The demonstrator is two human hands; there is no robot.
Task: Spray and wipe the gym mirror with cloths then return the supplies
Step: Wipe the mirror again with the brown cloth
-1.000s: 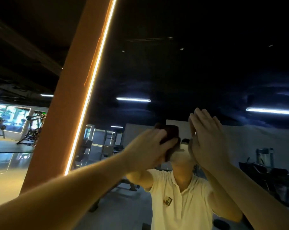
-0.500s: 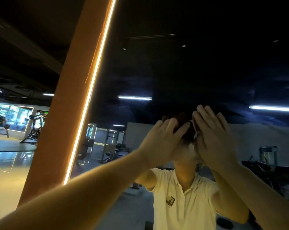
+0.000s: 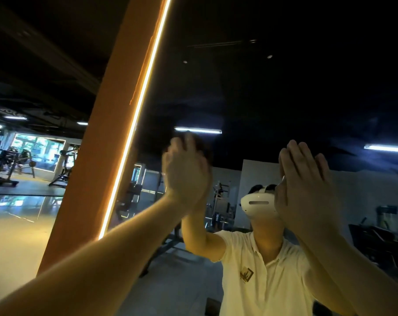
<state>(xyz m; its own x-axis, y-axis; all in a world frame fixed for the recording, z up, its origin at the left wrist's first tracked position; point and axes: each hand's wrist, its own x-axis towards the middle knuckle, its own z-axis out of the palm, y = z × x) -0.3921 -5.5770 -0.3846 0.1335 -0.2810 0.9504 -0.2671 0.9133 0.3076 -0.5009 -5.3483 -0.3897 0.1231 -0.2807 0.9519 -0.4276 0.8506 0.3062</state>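
Observation:
The gym mirror (image 3: pixel 273 87) fills the right of the head view, and its glass is dark. My left hand (image 3: pixel 185 172) lies flat against the glass with straight fingers. It presses a dark cloth (image 3: pixel 201 145), of which only a blurred edge shows past the fingertips. My right hand (image 3: pixel 305 185) is also flat on the mirror, fingers straight and together. A small pale edge shows at its thumb side, and I cannot tell whether that is a second cloth. No spray bottle is in view.
An orange pillar (image 3: pixel 95 169) with a lit LED strip (image 3: pixel 134 124) borders the mirror on the left. Gym machines (image 3: pixel 8 165) stand on the glossy floor beyond it. The glass reflects a person in a white polo wearing a white headset (image 3: pixel 258 204).
My left hand has slid left and upward across the glass with the dark cloth, uncovering the reflected headset. My right hand has stayed roughly where it was.

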